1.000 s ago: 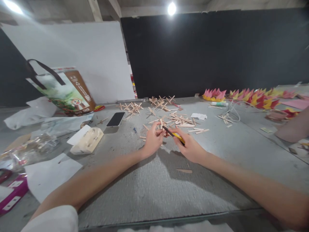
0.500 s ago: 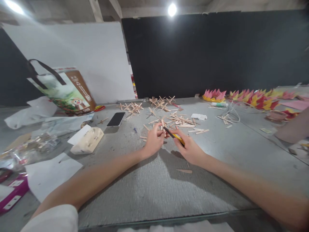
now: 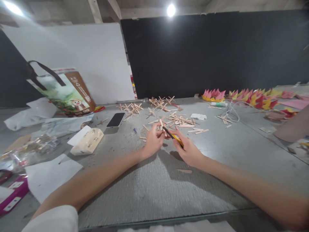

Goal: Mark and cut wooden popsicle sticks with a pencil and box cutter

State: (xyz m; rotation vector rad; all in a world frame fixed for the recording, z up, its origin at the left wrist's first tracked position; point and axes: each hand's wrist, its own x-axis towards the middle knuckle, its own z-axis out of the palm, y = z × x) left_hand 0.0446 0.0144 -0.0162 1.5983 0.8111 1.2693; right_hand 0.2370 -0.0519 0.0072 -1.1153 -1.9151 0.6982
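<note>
My left hand [image 3: 153,141] is closed, pinching a short flat wooden stick [image 3: 161,122] that points up from the fingertips. My right hand [image 3: 190,150] wraps round a black and yellow utility knife [image 3: 177,140]. Its dark front end meets the stick at the left fingertips, but the blade itself is too small to make out. Just beyond both hands lies a loose pile of flat wooden sticks [image 3: 183,121]. Nearer me on the table is a single stick piece [image 3: 184,171].
Crossed stick pieces [image 3: 160,103] stand at the back. To the left are a phone [image 3: 116,120], a tissue pack [image 3: 88,141], a carrier bag [image 3: 72,93] and plastic packaging [image 3: 36,146]. Pink and yellow paper flowers [image 3: 256,98] and a white cable [image 3: 238,114] lie right.
Both hands stay in nearly the same place. The stick in my left hand leans slightly more to the left, and the knife has shifted a little left with my right hand.
</note>
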